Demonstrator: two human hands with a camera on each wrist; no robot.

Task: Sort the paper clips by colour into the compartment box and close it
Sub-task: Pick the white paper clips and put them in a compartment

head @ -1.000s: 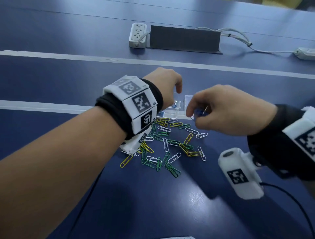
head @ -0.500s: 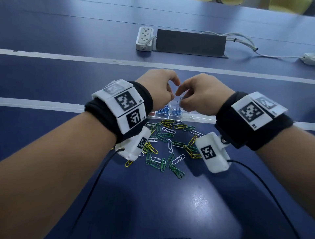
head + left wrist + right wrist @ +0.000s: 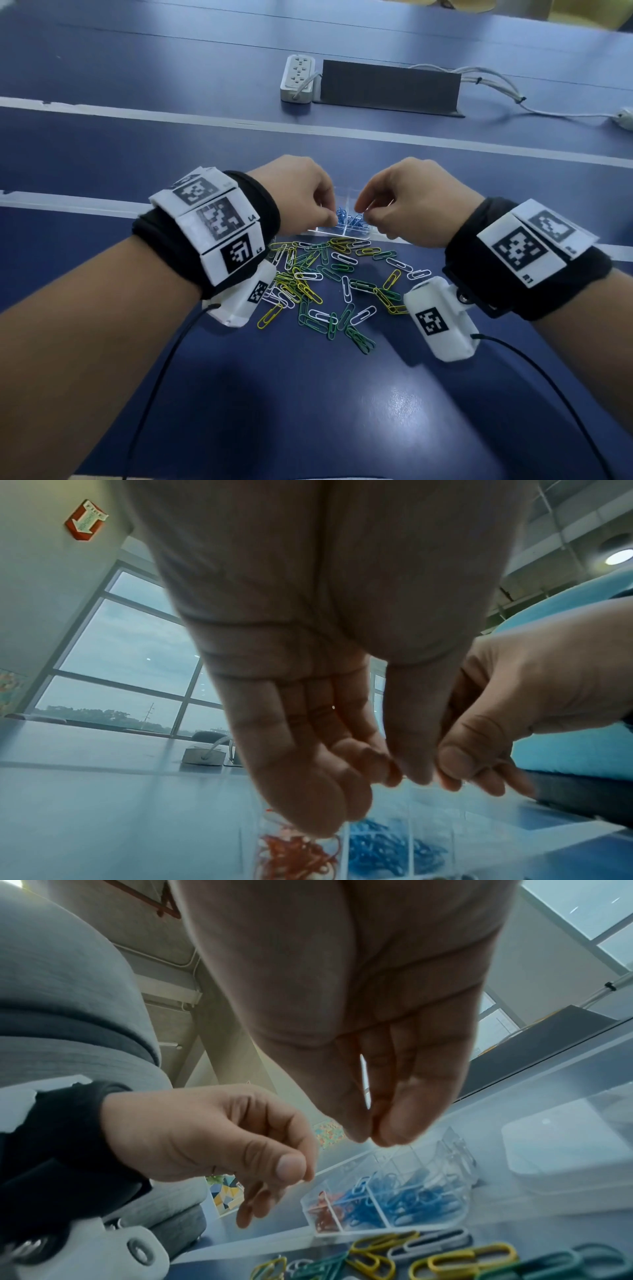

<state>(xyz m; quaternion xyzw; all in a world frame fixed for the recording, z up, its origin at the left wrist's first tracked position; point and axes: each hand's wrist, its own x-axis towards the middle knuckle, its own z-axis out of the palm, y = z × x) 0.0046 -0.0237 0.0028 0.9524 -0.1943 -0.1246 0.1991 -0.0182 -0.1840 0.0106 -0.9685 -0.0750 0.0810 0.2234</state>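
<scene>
blue table (image 3: 308,411), hands (image 3: 301,192) above box (image 3: 356,234)

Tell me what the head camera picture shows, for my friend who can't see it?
Two hands, the left hand and right hand, meet fingertip to fingertip just above a clear compartment box holding blue paper clips. In front of the box, yellow, green and white loose clips lie scattered on a dark blue table. A white power strip sits farther back.
</scene>
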